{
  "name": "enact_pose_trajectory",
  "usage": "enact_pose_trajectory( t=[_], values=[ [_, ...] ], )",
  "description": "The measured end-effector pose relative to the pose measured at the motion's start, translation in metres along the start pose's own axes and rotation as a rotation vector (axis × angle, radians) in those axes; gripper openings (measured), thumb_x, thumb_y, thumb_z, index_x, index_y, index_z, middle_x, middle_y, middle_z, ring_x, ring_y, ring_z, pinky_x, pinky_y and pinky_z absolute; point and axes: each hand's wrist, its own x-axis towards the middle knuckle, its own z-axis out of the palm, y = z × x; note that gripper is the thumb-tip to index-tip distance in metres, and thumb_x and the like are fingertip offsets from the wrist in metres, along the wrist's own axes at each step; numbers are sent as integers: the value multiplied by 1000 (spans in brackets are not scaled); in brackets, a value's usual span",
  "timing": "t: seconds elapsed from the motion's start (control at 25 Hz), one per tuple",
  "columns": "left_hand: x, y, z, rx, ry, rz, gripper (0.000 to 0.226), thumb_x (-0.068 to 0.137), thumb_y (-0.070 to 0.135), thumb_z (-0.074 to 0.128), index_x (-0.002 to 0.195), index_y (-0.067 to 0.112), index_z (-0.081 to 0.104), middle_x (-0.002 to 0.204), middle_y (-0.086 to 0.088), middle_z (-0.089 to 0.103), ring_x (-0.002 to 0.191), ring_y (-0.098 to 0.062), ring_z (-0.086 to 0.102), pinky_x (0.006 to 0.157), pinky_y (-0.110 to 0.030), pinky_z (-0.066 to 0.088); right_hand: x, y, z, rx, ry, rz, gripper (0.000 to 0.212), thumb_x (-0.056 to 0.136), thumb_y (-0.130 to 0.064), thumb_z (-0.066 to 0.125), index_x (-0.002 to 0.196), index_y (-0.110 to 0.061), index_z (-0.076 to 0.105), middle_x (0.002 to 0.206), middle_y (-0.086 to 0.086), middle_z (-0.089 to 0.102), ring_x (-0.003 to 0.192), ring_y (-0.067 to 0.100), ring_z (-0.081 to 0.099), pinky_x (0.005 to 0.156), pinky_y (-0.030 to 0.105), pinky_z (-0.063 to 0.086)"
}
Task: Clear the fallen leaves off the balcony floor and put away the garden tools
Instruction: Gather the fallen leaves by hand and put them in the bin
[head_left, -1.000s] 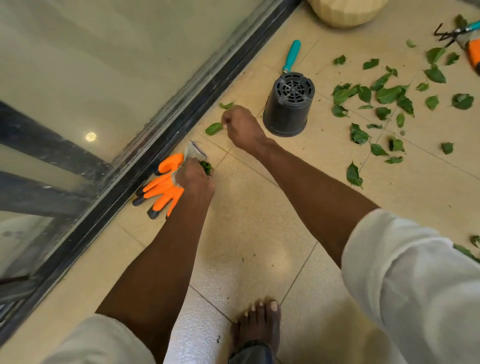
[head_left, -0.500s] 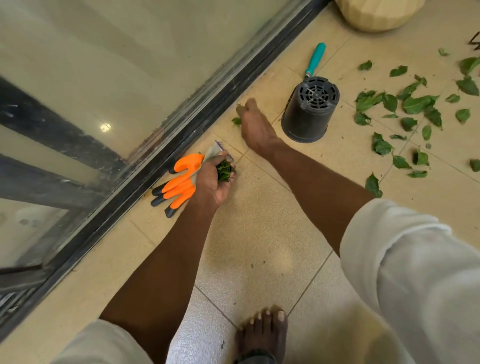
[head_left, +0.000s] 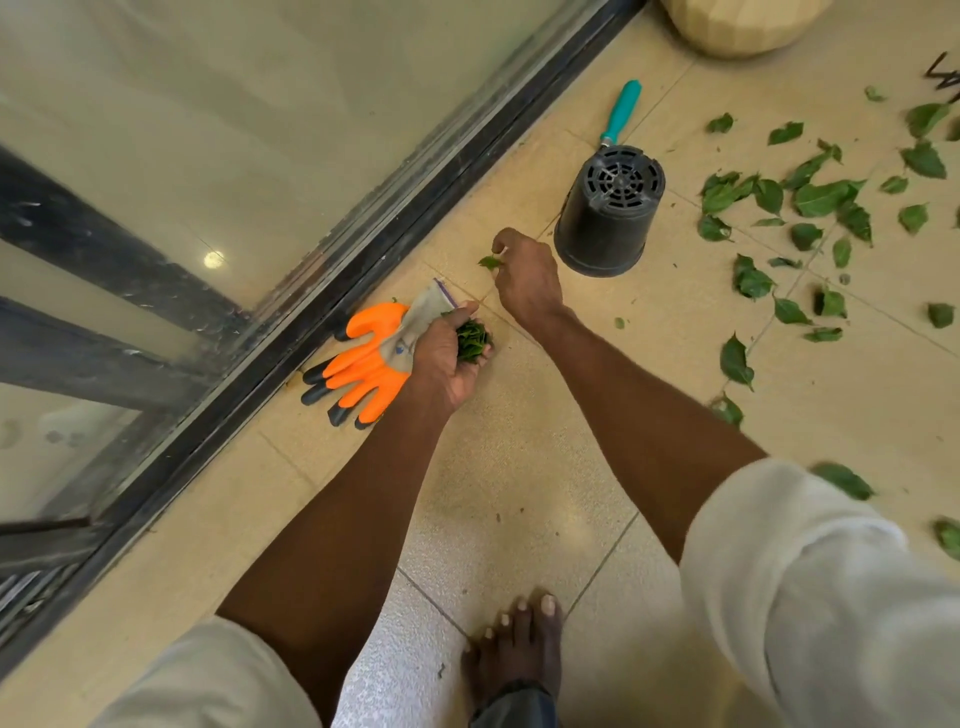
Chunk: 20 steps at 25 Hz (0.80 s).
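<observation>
My left hand (head_left: 448, 358) grips a bunch of green leaves (head_left: 472, 340) just above the tiled floor. Beside it, against the door track, lie orange garden gloves (head_left: 363, 364). My right hand (head_left: 524, 278) pinches a single small leaf (head_left: 489, 261) a little further out, close to an upturned black plastic pot (head_left: 608, 213). Behind the pot a tool with a teal handle (head_left: 621, 111) lies on the floor. Several green leaves (head_left: 810, 202) are scattered over the tiles at the right.
A glass sliding door with a dark track (head_left: 395, 249) runs diagonally along the left. A pale round planter (head_left: 743, 26) stands at the top edge. My bare foot (head_left: 519, 654) is at the bottom. More leaves (head_left: 844, 480) lie near my right sleeve.
My right hand has drawn back from the door track with a small leaf pinched in its fingers. My left hand has kept its bunch of leaves beside the gloves.
</observation>
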Motion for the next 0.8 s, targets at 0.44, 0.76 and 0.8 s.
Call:
enact_pose_trajectory(
  t=[0.44,0.76,0.8],
  values=[
    [-46,-84,46,253,-185,-82,12,91,19,67,95,9,69,87,-9,69,78,-19,65,71,-31,51,-149,54,-78,637,-42,428,11,79,-6,73,74,-15,75,68,1,69,58,12,62,56,26,50],
    [-60,-126,75,427,-226,-143,13,94,6,57,85,14,59,69,-7,56,44,-13,51,42,-19,39,-200,139,-110,-224,74,428,40,87,2,49,125,-5,58,130,16,53,118,32,50,97,39,49],
    [-61,-131,79,434,-228,-144,12,94,5,57,85,13,59,69,-7,56,47,-13,52,42,-19,40,-208,143,-105,-330,27,362,39,89,2,47,126,-4,56,133,16,49,121,32,45,96,39,48]
  ],
)
